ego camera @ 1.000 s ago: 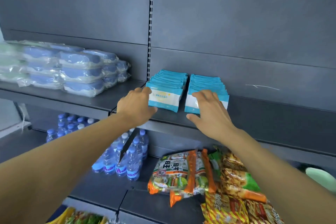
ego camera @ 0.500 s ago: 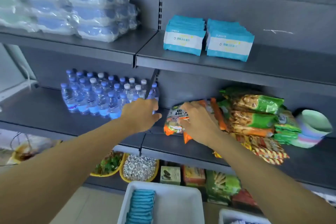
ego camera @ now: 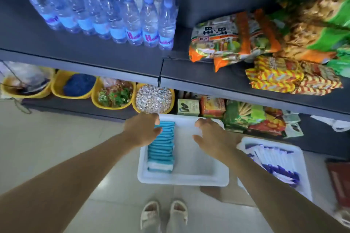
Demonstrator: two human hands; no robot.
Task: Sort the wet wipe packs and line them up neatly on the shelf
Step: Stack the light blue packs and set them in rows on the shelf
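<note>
A dark grey shelf (ego camera: 113, 56) runs across the top of the view, with water bottles (ego camera: 117, 9) standing on its left part and snack bags (ego camera: 265, 39) piled on its right. Below it, on a lower shelf, sit yellow tubs (ego camera: 113, 96) and small boxes (ego camera: 200, 107). On the floor stands a white bin (ego camera: 197, 168) with a row of teal wet wipe packs (ego camera: 162, 149) standing on edge along its left side. Just to its right is a second white bin (ego camera: 295, 149) of blue-and-white packs (ego camera: 274, 162). The left hand (ego camera: 142, 128) reaches down over the far end of the teal row, fingers bent onto the top packs; whether it grips them cannot be told. The right hand (ego camera: 210, 134) hovers above the bin's bare right half, fingers loosely spread and holding nothing. Two pale sandals (ego camera: 164, 215) show at the bottom edge.
</note>
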